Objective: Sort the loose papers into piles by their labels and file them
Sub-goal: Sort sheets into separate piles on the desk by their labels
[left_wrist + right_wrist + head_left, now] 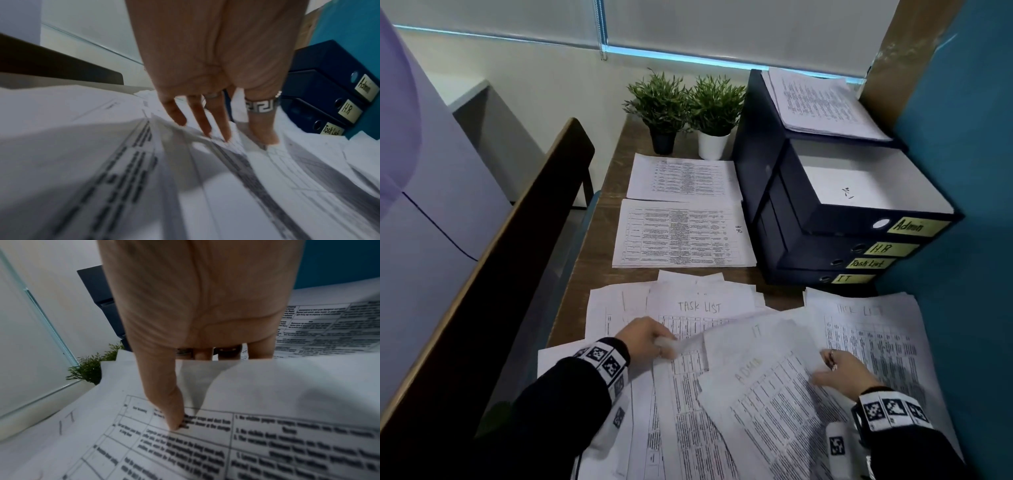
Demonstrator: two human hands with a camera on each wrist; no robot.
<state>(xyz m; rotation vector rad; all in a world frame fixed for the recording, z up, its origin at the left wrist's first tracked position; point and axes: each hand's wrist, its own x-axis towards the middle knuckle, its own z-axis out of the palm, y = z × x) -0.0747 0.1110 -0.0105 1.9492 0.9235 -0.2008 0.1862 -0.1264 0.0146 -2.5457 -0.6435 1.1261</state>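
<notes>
Right hand (846,371) pinches the IT sheet (257,386), thumb on top, fingers beneath, lifting it off the loose papers (688,428) on the desk's (582,270) near end, while the left hand (647,334), fingers straight, presses fingertips (207,131) on that heap beside the binders (859,246).

left hand (207,81) fingertips (226,138) on papers (123,178)

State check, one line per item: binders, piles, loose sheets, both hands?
Admin binder: open, top of the stack.
H.R binder: closed.
Task List binder: closed.
IT binder: closed, bottom.
HR pile: squared, flat.
Loose papers: scattered, overlapping.
IT sheet: lifted.
Left hand: pressing papers.
Right hand: pinching IT sheet.
</notes>
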